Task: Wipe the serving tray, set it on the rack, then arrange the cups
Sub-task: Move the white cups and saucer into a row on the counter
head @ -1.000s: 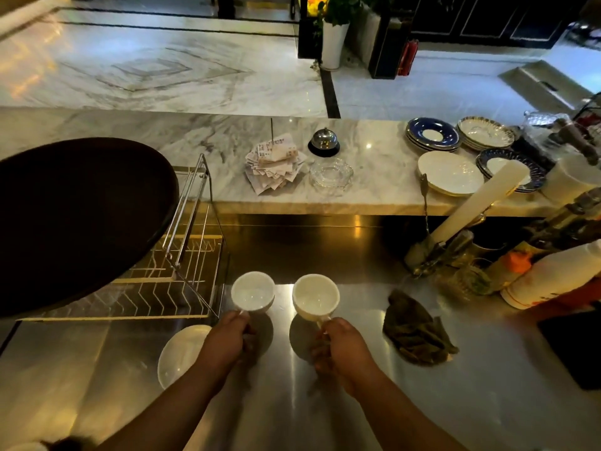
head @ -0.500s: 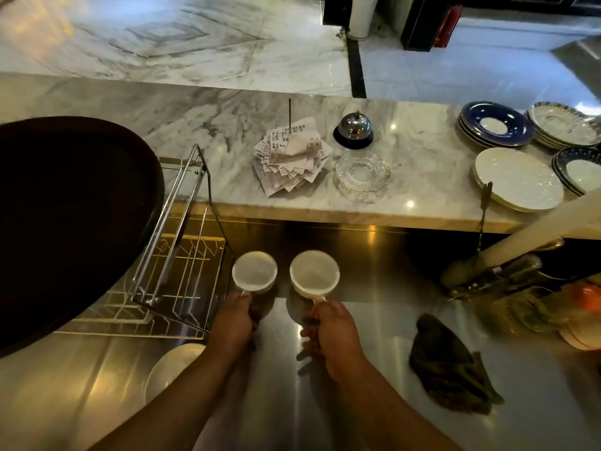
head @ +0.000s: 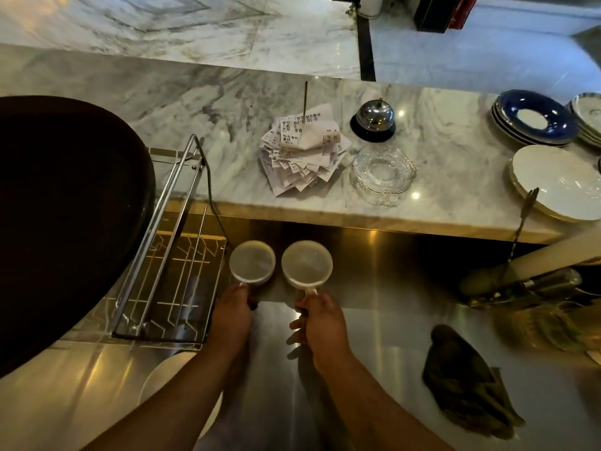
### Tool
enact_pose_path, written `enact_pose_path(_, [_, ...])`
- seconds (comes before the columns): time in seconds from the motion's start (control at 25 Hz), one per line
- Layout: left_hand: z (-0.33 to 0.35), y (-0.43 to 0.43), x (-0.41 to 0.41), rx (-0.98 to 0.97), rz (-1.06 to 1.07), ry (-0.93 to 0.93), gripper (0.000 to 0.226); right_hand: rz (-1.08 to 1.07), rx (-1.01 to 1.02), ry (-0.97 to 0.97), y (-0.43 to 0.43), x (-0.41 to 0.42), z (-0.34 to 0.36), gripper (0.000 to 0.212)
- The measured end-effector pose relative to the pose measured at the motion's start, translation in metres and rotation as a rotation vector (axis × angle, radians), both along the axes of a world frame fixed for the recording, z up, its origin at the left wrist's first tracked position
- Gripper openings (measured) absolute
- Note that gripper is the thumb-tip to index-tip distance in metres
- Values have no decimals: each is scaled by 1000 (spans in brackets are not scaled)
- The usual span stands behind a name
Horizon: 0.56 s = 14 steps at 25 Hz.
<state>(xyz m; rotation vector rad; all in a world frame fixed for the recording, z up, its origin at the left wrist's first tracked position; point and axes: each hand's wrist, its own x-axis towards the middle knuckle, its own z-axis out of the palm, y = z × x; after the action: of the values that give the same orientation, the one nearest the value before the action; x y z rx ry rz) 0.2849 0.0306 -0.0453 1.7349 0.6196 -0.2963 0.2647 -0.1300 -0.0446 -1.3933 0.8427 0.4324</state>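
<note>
Both bare forearms reach forward from the near edge, running almost side by side and drawing a little closer toward the wrists. The left hand (head: 231,315) is seen from the back, knuckles up, fingers curled under and pinched shut at the far end — the fingertips themselves are hidden. The right hand (head: 322,323) is closed too, thumb and forefinger pressed together at its far tip, while the other fingers (head: 296,324) curl loosely out to its left side.

Two white cups (head: 252,262) (head: 306,264), one dark tray (head: 65,222), one wire rack (head: 169,281), one cloth (head: 468,385), one bell (head: 374,120).
</note>
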Motion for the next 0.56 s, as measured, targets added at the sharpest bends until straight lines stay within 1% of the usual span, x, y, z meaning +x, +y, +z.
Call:
enact_pose_path(0.12, [-1,-1,0,-33,43,32,28,2,-10,11,8,2,1,26])
enact_pose_path(0.24, [-3,1,0,0,33,42,35,21,-15,24,15,3,0,25])
enact_pose_path(0.4, [-4,2,-1,53,14,57,34,71,-42,27,18,2,-1,25])
enact_pose_path(0.52, [0,1,-1,89,-5,46,36,104,-111,12,18,4,-2,26])
enact_pose_path(0.56, [2,-1,-1,106,-10,41,36,120,-170,-9,18,4,-3,26])
